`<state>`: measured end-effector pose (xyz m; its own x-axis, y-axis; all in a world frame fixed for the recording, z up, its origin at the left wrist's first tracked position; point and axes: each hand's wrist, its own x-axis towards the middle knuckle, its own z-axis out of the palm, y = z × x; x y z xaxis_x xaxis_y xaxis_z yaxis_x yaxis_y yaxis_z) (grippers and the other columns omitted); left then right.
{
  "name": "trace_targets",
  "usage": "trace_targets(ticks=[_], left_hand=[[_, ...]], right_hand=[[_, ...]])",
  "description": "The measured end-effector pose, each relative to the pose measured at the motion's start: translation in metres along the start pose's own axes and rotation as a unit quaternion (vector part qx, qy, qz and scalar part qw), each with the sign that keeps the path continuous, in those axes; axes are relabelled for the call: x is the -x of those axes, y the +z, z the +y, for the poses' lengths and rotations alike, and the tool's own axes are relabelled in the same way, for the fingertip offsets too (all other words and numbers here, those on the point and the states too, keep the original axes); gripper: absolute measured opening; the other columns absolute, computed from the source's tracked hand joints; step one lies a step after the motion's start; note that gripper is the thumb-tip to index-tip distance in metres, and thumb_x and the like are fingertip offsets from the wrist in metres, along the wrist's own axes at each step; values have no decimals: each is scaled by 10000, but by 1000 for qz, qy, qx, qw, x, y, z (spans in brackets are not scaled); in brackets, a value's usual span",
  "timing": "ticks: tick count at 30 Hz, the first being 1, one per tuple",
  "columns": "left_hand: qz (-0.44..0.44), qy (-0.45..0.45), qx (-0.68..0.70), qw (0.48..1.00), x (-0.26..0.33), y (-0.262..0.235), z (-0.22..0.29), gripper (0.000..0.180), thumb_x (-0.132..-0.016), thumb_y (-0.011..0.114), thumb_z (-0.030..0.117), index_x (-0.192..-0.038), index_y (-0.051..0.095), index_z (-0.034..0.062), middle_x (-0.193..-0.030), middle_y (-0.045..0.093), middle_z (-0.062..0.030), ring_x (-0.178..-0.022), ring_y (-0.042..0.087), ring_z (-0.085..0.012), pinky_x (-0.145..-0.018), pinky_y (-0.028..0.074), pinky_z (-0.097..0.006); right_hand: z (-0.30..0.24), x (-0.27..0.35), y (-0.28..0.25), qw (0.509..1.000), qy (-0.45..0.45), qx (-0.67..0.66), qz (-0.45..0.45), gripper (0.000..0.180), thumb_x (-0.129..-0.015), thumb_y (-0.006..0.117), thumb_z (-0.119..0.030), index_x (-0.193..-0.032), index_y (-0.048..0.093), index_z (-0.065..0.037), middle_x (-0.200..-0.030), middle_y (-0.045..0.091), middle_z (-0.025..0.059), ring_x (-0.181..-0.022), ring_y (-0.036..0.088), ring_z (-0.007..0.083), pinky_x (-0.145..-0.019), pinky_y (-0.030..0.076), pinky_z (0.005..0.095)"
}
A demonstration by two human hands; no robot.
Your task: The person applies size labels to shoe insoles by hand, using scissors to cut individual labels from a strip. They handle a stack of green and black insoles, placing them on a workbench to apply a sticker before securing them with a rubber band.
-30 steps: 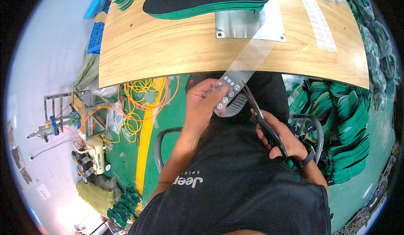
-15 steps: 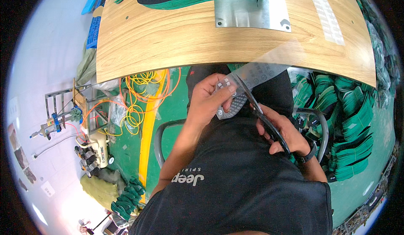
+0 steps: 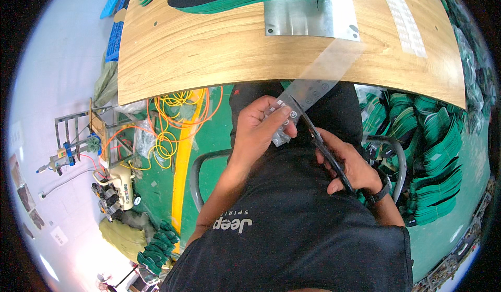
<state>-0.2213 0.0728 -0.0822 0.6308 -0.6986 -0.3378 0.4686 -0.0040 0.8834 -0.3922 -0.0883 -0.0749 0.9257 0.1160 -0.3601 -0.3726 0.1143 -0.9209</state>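
Two hands work just below the wooden table's (image 3: 209, 51) near edge. Left hand (image 3: 259, 130) pinches a clear sticker strip (image 3: 313, 85) that slants up over the table. Right hand (image 3: 348, 164) grips black scissors (image 3: 326, 151), blades touching the strip.

Shirt: the person wore a black short-sleeved cotton T-shirt (image 3: 297, 229) with light grey letters printed on the chest.
Sleeves: they ended near the top of the arms, so both forearms were bare.
Left hand (image 3: 258, 130): it had no glove, ring or band.
Right hand (image 3: 347, 161): it had no glove.
Wrist: a thin black round wristband (image 3: 380, 194) sat on the right wrist.
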Motion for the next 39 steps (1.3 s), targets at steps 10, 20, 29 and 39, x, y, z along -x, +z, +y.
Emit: trace_targets(ticks=[10,20,29,39], left_hand=[[-21,-42,-83,995,5,-5,8,146,-917,587,132,-848,592,4,-678,637,-61,-602,604,-100,-566,486,-233],[16,357,-317,879,0,22,34,97,-852,630,56,-920,667,-2,-900,695,-106,-868,664,-204,-756,509,-274],[-161,233,-133,950,-13,76,44,175,-862,625,100,-1002,696,22,-956,699,-99,-801,640,-154,-743,488,-262],[-69,297,33,952,-15,69,52,245,-916,542,140,-1032,668,-34,-1211,598,-153,-1166,479,-236,-978,391,-354]], right_hand=[[0,4,-1,996,9,78,39,907,-616,853,-407,-1315,454,14,-1063,645,151,-860,641,198,-761,498,305],[-56,53,-76,797,-102,336,492,552,-725,793,-145,-1209,548,-40,-645,409,-80,-593,377,40,-528,312,197],[-100,35,-209,597,-79,617,506,505,-765,689,-193,-1210,542,-3,-1084,592,237,-962,586,361,-839,463,422],[-98,-33,-20,899,-313,221,212,211,-833,685,-131,-987,613,-5,-811,607,141,-711,599,262,-641,471,322]])
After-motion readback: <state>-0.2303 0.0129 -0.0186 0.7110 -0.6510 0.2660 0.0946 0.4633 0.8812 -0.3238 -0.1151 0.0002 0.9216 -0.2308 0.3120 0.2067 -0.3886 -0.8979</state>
